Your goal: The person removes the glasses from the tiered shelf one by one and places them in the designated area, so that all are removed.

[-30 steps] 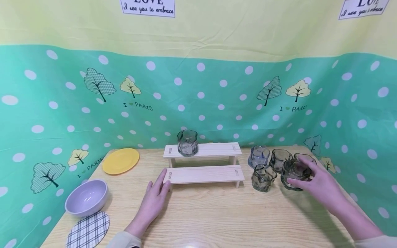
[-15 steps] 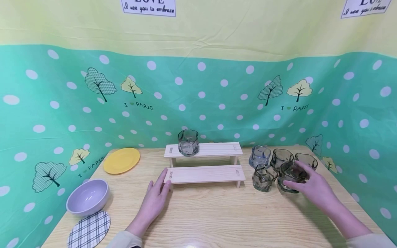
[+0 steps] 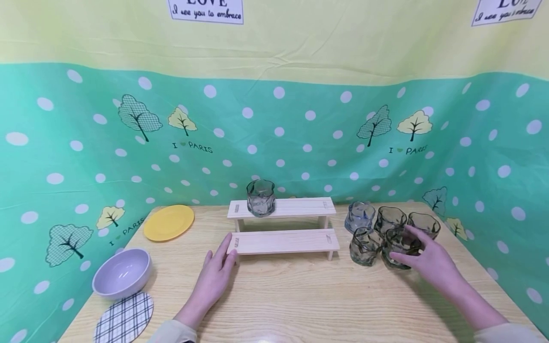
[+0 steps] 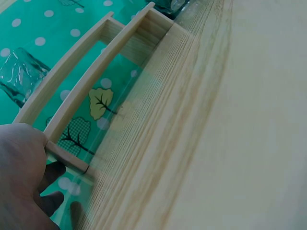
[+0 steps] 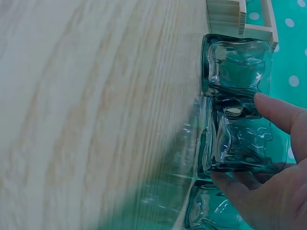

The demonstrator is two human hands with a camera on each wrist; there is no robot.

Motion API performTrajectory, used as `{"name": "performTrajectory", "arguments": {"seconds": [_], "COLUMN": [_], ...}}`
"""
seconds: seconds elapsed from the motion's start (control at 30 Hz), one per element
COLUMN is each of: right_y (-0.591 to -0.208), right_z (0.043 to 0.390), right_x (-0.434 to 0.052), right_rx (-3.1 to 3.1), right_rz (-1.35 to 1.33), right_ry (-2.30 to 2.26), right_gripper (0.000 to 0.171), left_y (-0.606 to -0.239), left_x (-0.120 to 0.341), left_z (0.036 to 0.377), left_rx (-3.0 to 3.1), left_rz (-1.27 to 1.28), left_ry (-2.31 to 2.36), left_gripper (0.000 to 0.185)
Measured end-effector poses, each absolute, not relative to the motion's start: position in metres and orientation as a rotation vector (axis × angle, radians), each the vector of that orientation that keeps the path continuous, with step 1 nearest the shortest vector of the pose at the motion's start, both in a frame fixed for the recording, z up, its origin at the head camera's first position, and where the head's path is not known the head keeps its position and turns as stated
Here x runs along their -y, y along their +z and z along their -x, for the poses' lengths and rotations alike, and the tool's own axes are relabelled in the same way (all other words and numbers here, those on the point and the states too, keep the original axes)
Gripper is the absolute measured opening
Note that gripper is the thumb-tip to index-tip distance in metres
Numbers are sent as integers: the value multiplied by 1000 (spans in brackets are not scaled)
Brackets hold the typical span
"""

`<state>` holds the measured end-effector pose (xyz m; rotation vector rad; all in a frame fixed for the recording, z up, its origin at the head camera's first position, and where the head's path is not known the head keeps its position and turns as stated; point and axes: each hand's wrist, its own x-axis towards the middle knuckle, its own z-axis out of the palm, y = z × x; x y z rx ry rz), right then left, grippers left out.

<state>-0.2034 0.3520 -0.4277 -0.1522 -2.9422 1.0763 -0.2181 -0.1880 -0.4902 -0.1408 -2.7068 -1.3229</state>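
Note:
My right hand [image 3: 435, 264] holds a dark, wavy-walled drinking glass [image 3: 399, 240] upright, its thumb on one side and fingers on the other. In the right wrist view, that glass [image 5: 240, 141] stands close against a neighbouring glass [image 5: 237, 67]. Another smoky glass [image 3: 363, 247] stands just left of it in the head view. My left hand [image 3: 212, 276] rests straight fingers at the left end of the lower wooden stand [image 3: 283, 241]. Behind that, a taller wooden stand [image 3: 300, 206] bears one smoky glass [image 3: 260, 197] on its left part.
A bluish glass [image 3: 359, 216] and two smoky glasses, one behind [image 3: 389, 219] and one at the right [image 3: 423, 223], crowd round the held one. At the left are a yellow plate [image 3: 168, 223], a lilac bowl [image 3: 122, 274] and a checked round mat [image 3: 123, 319].
My right hand has shifted the held glass left and slightly nearer, up beside the front-left glass, uncovering the rightmost glass. My left hand has stayed at the lower stand's end.

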Motion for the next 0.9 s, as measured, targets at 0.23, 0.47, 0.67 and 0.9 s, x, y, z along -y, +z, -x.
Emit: {"name": "performTrajectory", "arguments": {"seconds": [0.23,0.47,0.67,0.9], "right_y": [-432,-435,-436,-438], "right_z": [205,205,207,207], "right_x": [-352,-351,-350,-348], "right_rx": [2947,2944,2949,2946], "right_rz": [151,146,121,65], "right_ry": [1083,1085,1054,1063], "right_gripper": [128,128,126,125], "left_y": [-490,-490,-490,-491], "left_x": [188,188,187,187], "left_z": [218,218,218,218], "left_rx": [2708,2709,2703,2700], "left_rz": [138,142,147,149], "left_ry": [-1326,-1326,-1328,-1329], "left_gripper": [62,62,62,61]}}
